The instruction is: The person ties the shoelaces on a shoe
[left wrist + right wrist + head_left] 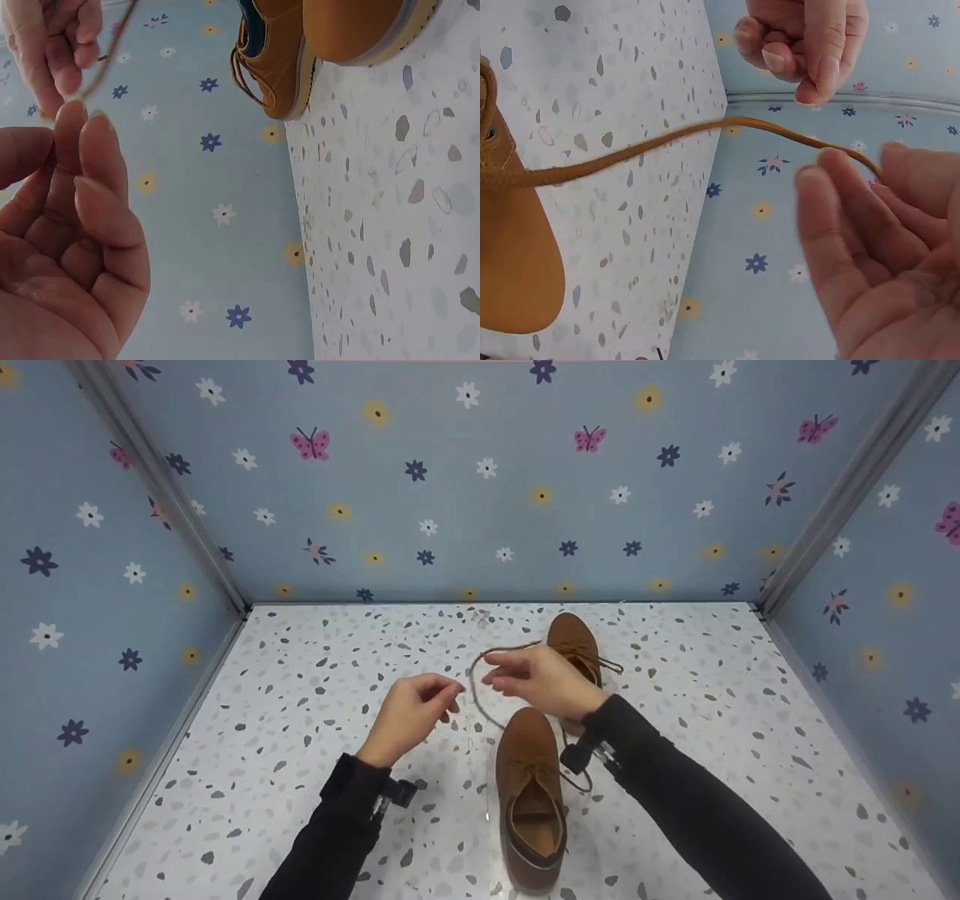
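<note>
Two bare hands over a pair of brown shoes on a speckled floor (315,675), as I follow them from my remote station. The right hand (544,682) pinches a tan lace (679,135) between its thumb and fingers; the lace's end is lost behind the thumb. The left hand (409,716) hangs opposite, just beyond the lace's arc, its fingers curled and its thumb against the index finger; I cannot tell whether anything lies between them.

The near shoe (525,750) stands upright, toe toward the back wall (450,495) and opening toward the person. The far shoe (572,634) stands beyond it and to the right, partly covered by the right hand. The lace bows out to the left of both shoes; I cannot tell for certain which one it is threaded through. I judge that it is held out to this side to lie between the two hands, within easy reach of each, and that the fingers face one another for the same reason.

Edges and room: the far shoe's toe is near the foot of the back wall, so I count the least forward room there. The left wall (112,660) and right wall (885,622) are well apart from the hands. To my reading, the widest room for sideways movement lies left of the left hand; on the right, the forearm passes close beside the near shoe.
</note>
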Motion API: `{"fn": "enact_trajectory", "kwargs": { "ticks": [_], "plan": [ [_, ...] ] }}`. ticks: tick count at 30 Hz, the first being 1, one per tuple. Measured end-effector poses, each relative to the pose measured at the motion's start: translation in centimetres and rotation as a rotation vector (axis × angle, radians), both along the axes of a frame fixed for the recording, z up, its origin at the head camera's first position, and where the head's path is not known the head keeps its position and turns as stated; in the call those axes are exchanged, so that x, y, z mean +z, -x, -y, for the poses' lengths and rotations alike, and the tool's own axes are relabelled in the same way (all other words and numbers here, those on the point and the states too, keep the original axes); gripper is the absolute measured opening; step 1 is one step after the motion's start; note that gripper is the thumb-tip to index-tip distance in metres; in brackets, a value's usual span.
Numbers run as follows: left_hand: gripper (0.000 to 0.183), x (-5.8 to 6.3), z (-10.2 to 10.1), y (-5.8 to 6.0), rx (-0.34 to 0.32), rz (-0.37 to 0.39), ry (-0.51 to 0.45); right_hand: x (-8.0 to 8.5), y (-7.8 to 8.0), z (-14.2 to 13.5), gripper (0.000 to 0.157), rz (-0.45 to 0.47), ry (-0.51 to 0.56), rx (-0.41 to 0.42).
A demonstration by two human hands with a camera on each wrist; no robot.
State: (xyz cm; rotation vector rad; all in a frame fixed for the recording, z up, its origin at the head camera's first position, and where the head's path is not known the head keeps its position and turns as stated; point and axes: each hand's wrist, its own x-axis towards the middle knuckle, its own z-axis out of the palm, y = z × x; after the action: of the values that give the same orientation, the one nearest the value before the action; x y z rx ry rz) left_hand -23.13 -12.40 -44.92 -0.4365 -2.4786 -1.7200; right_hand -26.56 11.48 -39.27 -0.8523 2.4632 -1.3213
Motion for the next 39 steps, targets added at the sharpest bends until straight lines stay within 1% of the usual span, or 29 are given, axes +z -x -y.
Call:
{"fn": "enact_trajectory", "kwargs": {
  "ticks": [2,4,5,7,10,13,15,17,20,23,25,27,29,32,34,36,39],
  "plan": [
    [0.014,-0.4,0.3,-0.1,0.043,-0.004,-0.003,-0.1,-0.3,0.0,0.036,-0.021,-0.105,0.052],
    [0.014,-0.8,0.2,-0.3,0.048,-0.02,0.019,-0.4,-0.5,-0.7,0.033,-0.052,-0.182,0.048],
    [0.014,-1.0,0.1,-0.3,0.034,-0.032,0.036,-0.5,-0.6,-1.2,0.031,-0.071,-0.21,0.034],
    [0.014,-1.5,-0.4,-0.6,-0.018,-0.045,0.08,-1.0,-0.8,-2.4,0.025,-0.098,-0.236,0.012],
    [0.014,-2.2,-1.6,-1.0,-0.12,-0.051,0.158,-2.1,-1.2,-4.7,0.02,-0.106,-0.256,0.005],
    [0.016,-3.0,-2.9,-1.3,-0.222,-0.038,0.224,-3.7,-1.9,-6.8,0.018,-0.091,-0.288,0.03],
    [0.018,-3.5,-3.7,-1.5,-0.277,-0.037,0.267,-4.9,-2.6,-7.9,0.017,-0.094,-0.323,0.052],
    [0.019,-3.9,-4.3,-1.6,-0.322,-0.037,0.314,-6.1,-3.3,-8.8,0.017,-0.098,-0.353,0.078],
    [0.022,-4.3,-4.9,-1.6,-0.379,-0.052,0.378,-7.7,-4.4,-9.7,0.019,-0.082,-0.369,0.121],
    [0.022,-4.7,-5.3,-1.6,-0.422,-0.084,0.402,-8.9,-5.2,-10.0,0.022,-0.075,-0.378,0.157],
    [0.02,-5.0,-5.5,-1.5,-0.431,-0.104,0.4,-9.5,-5.6,-9.9,0.02,-0.083,-0.395,0.158],
    [0.018,-5.2,-5.6,-1.5,-0.413,-0.117,0.4,-10.1,-5.8,-9.9,0.015,-0.108,-0.417,0.143],
    [0.015,-5.4,-5.8,-1.6,-0.386,-0.123,0.404,-10.6,-5.9,-9.8,0.01,-0.128,-0.449,0.106],
    [0.011,-5.5,-6.0,-1.7,-0.353,-0.128,0.415,-10.9,-5.9,-9.9,0.009,-0.148,-0.49,0.043],
    [0.01,-5.4,-5.9,-1.8,-0.346,-0.131,0.417,-10.8,-5.9,-10.0,0.01,-0.16,-0.504,-0.01],
    [0.009,-5.2,-5.8,-1.8,-0.344,-0.126,0.408,-10.3,-5.8,-10.2,0.01,-0.173,-0.493,-0.064],
    [0.008,-4.7,-5.7,-1.9,-0.345,-0.095,0.373,-9.2,-5.6,-10.5,0.005,-0.19,-0.42,-0.153]
  ]
}}
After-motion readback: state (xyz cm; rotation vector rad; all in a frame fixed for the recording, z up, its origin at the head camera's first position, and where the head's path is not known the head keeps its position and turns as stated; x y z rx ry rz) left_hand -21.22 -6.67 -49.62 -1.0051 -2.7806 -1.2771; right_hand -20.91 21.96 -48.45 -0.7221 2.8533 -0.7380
